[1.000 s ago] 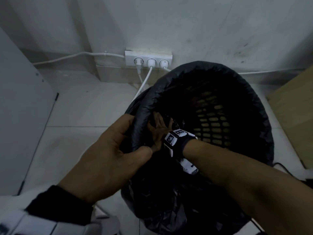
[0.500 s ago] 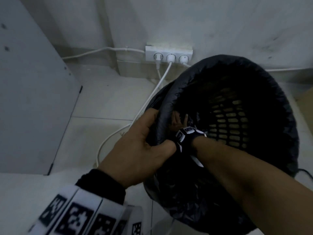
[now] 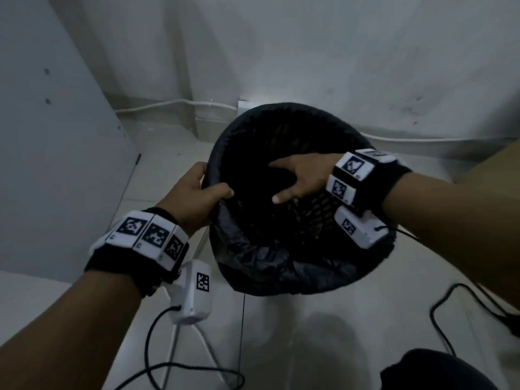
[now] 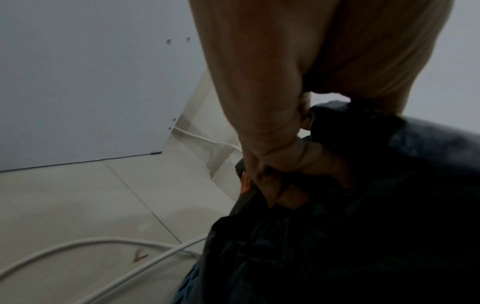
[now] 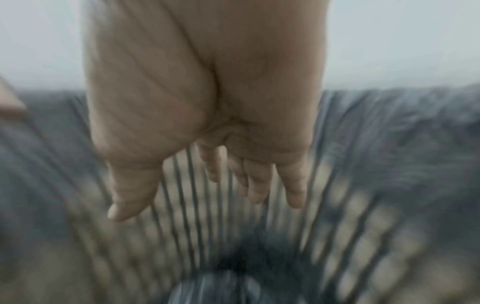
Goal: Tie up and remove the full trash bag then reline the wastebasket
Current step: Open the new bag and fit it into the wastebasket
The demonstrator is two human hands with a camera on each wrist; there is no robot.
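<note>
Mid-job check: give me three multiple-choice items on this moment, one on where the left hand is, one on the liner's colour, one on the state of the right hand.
1. Where is the left hand?
A. On the near-left rim of the wastebasket
B. On the wall socket
C. Flat on the floor

2. What colour is the liner bag?
A. White
B. Black
C. Blue

3. What state is the right hand in?
A. Clenched round a tied knot
B. Open, fingers spread, holding nothing
C. Gripping a cable

Answers:
1 A, since the head view shows thumb and fingers pinching the bag-covered rim, and the left wrist view shows fingers curled into the black plastic.
2 B, since the plastic folded over the rim and down the outside is black in the head and left wrist views.
3 B, since the head and right wrist views show straight, spread fingers over the basket's mesh interior.
</note>
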